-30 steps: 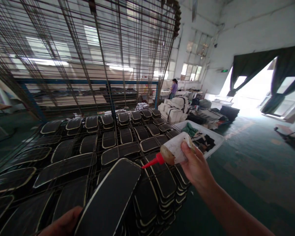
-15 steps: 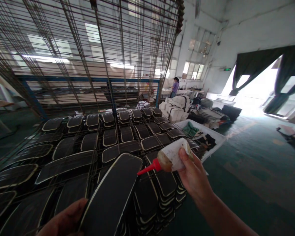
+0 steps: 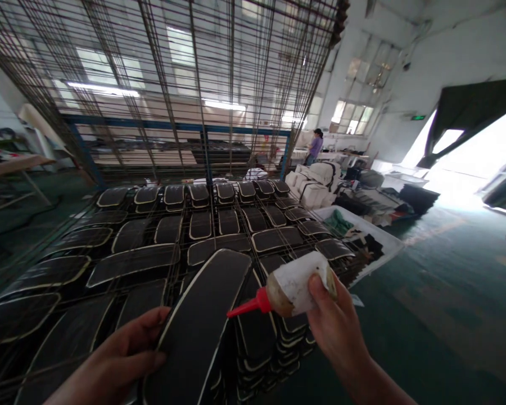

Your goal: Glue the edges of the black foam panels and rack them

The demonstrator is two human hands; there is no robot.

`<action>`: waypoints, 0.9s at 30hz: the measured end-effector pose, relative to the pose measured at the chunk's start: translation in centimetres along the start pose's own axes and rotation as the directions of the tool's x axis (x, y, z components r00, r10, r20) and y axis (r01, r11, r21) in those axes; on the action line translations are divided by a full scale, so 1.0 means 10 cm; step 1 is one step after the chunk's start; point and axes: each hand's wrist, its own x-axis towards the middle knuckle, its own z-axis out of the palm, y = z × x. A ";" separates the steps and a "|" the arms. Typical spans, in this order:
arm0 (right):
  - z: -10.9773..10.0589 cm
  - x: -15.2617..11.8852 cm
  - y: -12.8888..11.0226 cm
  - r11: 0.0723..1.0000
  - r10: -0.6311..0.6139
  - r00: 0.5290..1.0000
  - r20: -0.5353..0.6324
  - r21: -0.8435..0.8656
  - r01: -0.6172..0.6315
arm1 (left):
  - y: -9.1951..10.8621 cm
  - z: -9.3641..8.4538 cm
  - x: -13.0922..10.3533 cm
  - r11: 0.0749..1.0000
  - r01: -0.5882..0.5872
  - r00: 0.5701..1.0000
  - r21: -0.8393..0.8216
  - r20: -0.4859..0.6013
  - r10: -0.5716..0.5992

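My left hand (image 3: 130,349) grips the left edge of a long black panel (image 3: 198,326) with rounded corners and a pale line along its rim. The panel is tilted, its far end pointing up and away. My right hand (image 3: 335,318) is wrapped around a squeeze bottle (image 3: 297,281) with a worn white label, brownish contents and a red nozzle (image 3: 247,306). The nozzle tip is at the panel's right edge; whether it touches cannot be made out. Beneath, many similar black panels (image 3: 132,264) lie in rows on a wire rack.
A raised wire rack frame (image 3: 204,132) slants up behind the panels. To the right stands a white bin (image 3: 388,242) with cloth scraps, beside piled white bundles (image 3: 314,188). A person in purple (image 3: 315,147) stands at a far table. Green floor (image 3: 442,315) lies to the right.
The nozzle has moved down along the panel's right edge, toward me. My left hand shows more fully on the panel. The view has turned slightly left.
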 end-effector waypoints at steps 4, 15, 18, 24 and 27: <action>-0.02 -0.07 0.03 1.000 0.016 1.000 0.002 -0.025 -0.016 | 0.03 0.06 0.00 0.996 0.035 0.999 -0.078 0.020 -0.033; 0.00 -0.24 -0.05 0.995 0.091 0.975 0.204 -0.064 -0.079 | 0.24 0.15 0.02 0.993 0.047 0.998 -0.104 0.037 -0.043; -0.01 -0.32 -0.07 0.986 0.098 0.984 0.152 -0.146 -0.076 | 0.27 0.19 0.05 0.993 0.034 0.999 -0.110 0.015 -0.033; 0.07 -0.43 -0.12 0.987 0.035 0.983 0.183 -0.161 -0.005 | 0.31 0.23 0.10 0.995 -0.003 1.000 -0.103 -0.021 0.001; 0.10 -0.47 -0.12 0.984 -0.020 0.975 0.221 -0.169 0.059 | 0.31 0.21 0.11 0.995 -0.021 0.999 -0.102 -0.043 0.017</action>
